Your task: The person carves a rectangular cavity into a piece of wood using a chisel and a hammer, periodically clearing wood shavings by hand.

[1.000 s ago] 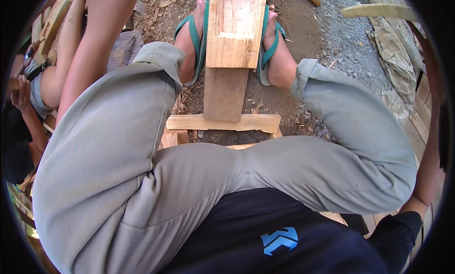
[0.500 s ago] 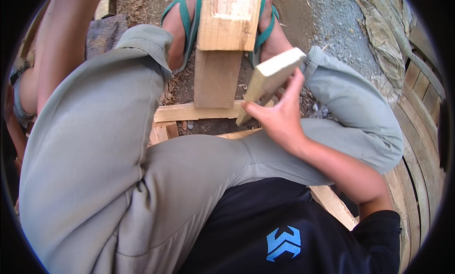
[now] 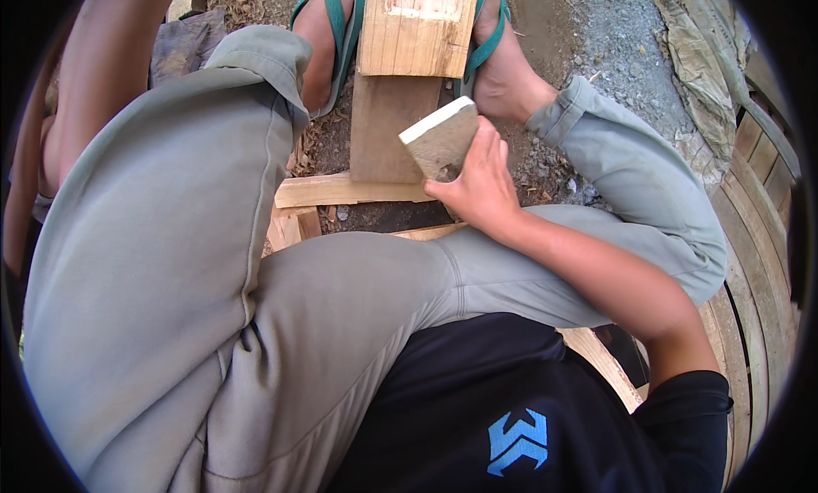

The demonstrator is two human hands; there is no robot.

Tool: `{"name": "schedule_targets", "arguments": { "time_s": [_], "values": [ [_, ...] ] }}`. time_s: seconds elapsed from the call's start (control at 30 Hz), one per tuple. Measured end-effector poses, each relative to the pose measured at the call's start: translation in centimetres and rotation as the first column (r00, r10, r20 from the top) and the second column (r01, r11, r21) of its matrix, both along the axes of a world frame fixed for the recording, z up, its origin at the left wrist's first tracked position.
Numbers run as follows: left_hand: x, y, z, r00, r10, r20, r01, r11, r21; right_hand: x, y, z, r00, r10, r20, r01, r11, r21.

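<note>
The right hand is clamped on a small block, tilted in the air just above the plank between the 2 sandalled feet. The left hand is out of view. With only that grip, the block could slip and drop onto the right foot.

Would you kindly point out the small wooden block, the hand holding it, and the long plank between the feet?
small wooden block (image 3: 443,139): head view, on its grey broad face.
right hand (image 3: 481,186): head view, on the back of the hand.
long plank (image 3: 417,28): head view, on its pale top face.
</note>
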State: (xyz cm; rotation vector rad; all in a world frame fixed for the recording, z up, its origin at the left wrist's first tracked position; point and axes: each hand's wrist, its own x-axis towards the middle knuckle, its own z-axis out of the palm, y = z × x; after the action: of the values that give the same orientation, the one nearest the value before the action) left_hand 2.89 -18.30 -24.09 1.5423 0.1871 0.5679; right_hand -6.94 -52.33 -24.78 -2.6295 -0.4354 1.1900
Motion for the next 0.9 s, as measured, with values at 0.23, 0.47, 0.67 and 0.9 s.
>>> {"name": "schedule_targets", "arguments": {
  "time_s": [0.23,0.47,0.67,0.9],
  "values": [
    [-0.3,0.0,0.2,1.000,0.000,-0.018,0.000,1.000,-0.012,-1.1,2.6,-1.7,0.997,-0.026,0.074,0.034,0.993,-0.112],
    [-0.6,-0.2,-0.1,0.999,0.002,-0.034,-0.003,1.000,-0.014,-0.4,2.1,-2.4,0.998,-0.051,-0.031,0.047,0.989,-0.139],
    [-0.9,-0.6,-0.5,0.999,0.010,-0.048,-0.011,1.000,-0.019,0.5,0.9,-2.5,0.991,0.071,-0.118,-0.092,0.978,-0.189],
    [-1.2,-1.0,-0.8,0.998,0.021,-0.058,-0.023,0.999,-0.023,1.5,0.8,-2.8,0.984,0.081,-0.157,-0.118,0.964,-0.239]
  ]
}}
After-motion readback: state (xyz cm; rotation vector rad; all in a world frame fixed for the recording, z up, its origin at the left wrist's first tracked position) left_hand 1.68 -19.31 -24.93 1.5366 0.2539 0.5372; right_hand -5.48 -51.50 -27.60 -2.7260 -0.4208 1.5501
